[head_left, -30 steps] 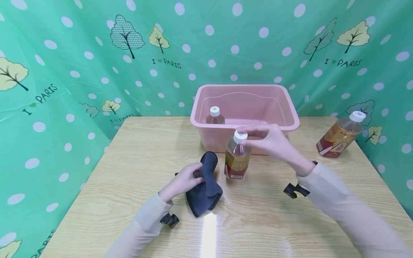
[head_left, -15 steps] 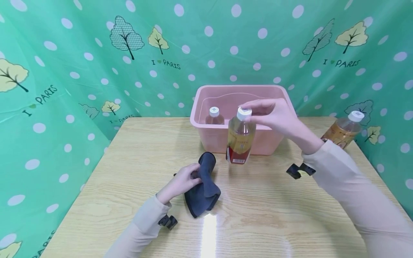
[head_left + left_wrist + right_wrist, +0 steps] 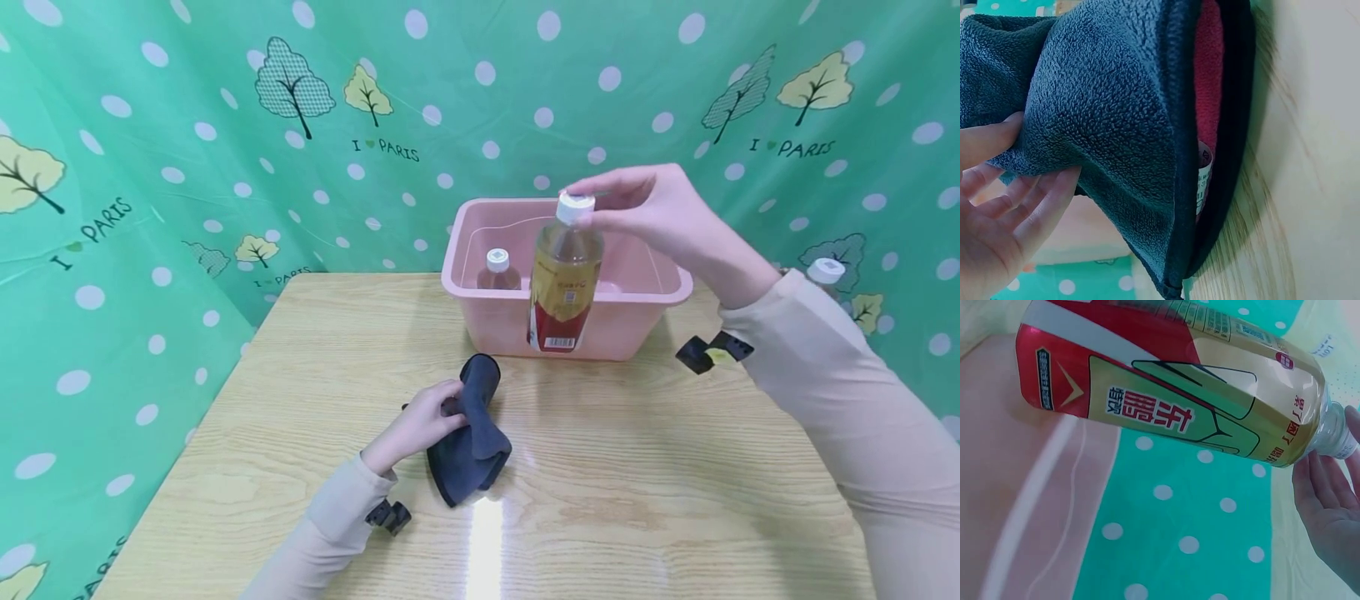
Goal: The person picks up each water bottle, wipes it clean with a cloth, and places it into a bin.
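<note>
My right hand [image 3: 660,208] pinches the white cap of a drink bottle [image 3: 566,287] with a gold and red label, held up in front of the pink bin [image 3: 480,321]. In the right wrist view the same bottle [image 3: 1172,381] shows its label close up, with the fingers around its cap. My left hand [image 3: 420,421] grips a dark grey cloth [image 3: 468,450] on the table. The left wrist view shows the thumb and fingers pinching a fold of the fuzzy cloth [image 3: 1104,94], whose lining is red with a small white tag.
Another white-capped bottle [image 3: 498,271] stands inside the bin at its left. A further bottle [image 3: 826,272] is at the right edge of the table, mostly hidden behind the right sleeve. A green dotted curtain [image 3: 360,100] hangs behind the wooden table [image 3: 315,333].
My right hand has lifted the bottle off the table, upward and slightly right, to the bin's front rim. The left hand and the cloth have stayed in nearly the same place.
</note>
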`<state>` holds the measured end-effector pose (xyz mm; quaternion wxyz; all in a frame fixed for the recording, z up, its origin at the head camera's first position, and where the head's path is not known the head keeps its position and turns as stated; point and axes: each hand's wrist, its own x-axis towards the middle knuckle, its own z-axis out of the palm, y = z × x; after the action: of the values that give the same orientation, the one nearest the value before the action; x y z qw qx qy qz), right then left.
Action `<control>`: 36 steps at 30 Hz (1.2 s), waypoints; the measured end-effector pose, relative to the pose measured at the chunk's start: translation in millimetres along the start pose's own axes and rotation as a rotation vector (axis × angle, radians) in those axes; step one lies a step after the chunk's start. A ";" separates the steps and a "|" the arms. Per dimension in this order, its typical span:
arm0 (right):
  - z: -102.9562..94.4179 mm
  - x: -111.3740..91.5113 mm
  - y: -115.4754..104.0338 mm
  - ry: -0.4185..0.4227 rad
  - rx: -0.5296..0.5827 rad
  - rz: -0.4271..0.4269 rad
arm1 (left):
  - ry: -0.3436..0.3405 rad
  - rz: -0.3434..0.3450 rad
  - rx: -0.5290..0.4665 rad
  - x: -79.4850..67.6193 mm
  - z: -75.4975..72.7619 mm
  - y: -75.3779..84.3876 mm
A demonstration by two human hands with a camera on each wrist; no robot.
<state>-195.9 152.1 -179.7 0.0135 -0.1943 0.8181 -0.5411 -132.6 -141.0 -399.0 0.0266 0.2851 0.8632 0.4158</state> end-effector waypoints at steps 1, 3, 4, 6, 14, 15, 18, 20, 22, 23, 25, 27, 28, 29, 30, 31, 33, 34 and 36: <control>-1.9 1.5 -2.8 0.003 0.012 -0.002 | 0.002 0.000 0.002 0.0 0.0 -0.1; -5.9 4.8 -8.3 0.010 0.018 -0.002 | 0.005 0.004 0.003 -0.2 0.0 -0.1; -7.9 6.5 -10.9 0.014 0.018 0.005 | 0.007 0.006 0.004 -0.3 0.1 -0.1; -11.5 10.6 -15.2 0.030 0.021 0.008 | 0.011 0.010 0.009 -0.6 0.3 -0.2; -23.6 27.4 -25.7 0.050 -0.008 0.052 | 0.014 0.010 0.002 -1.3 0.2 0.1; -24.6 29.2 -26.5 0.049 -0.015 0.059 | 0.015 0.009 0.003 -1.4 0.1 0.1; -27.1 35.0 -27.8 0.046 -0.020 0.077 | 0.019 0.009 0.010 -1.7 -0.2 0.1; -28.4 38.7 -27.3 0.044 -0.022 0.085 | 0.021 0.010 0.013 -2.0 -0.4 0.0; -29.6 42.4 -25.9 0.043 -0.022 0.092 | 0.021 0.011 0.015 -2.1 -0.4 0.0; -30.1 44.1 -24.9 0.041 -0.026 0.096 | 0.019 0.010 0.013 -2.2 -0.4 0.1; -30.5 47.5 -21.9 0.035 -0.043 0.106 | 0.016 0.006 0.009 -2.4 -0.4 0.3; -31.2 51.1 -18.3 0.026 -0.056 0.118 | 0.014 0.002 0.006 -2.6 -0.3 0.5; -31.3 52.9 -16.4 0.022 -0.062 0.125 | 0.014 -0.001 0.004 -2.8 -0.2 0.6; -31.3 54.9 -14.3 0.018 -0.064 0.128 | 0.012 -0.004 0.001 -3.0 -0.2 0.6; -31.3 56.8 -12.2 0.014 -0.066 0.132 | 0.012 -0.004 0.000 -3.3 -0.1 0.4; -31.2 59.0 -10.1 0.009 -0.069 0.133 | 0.012 -0.005 -0.001 -3.4 0.0 0.4; -30.7 63.5 -5.8 0.000 -0.072 0.139 | 0.012 -0.003 -0.003 -4.0 0.3 -0.1; -29.8 65.3 -3.7 -0.006 -0.085 0.146 | 0.011 -0.003 -0.006 -4.2 0.4 -0.4; -28.2 69.3 0.6 -0.018 -0.099 0.150 | 0.011 -0.002 -0.006 -4.6 0.5 -0.7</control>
<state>-266.7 154.1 -155.5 0.0516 -0.1380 0.8560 -0.4955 -129.0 -143.4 -400.7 0.0232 0.2819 0.8624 0.4198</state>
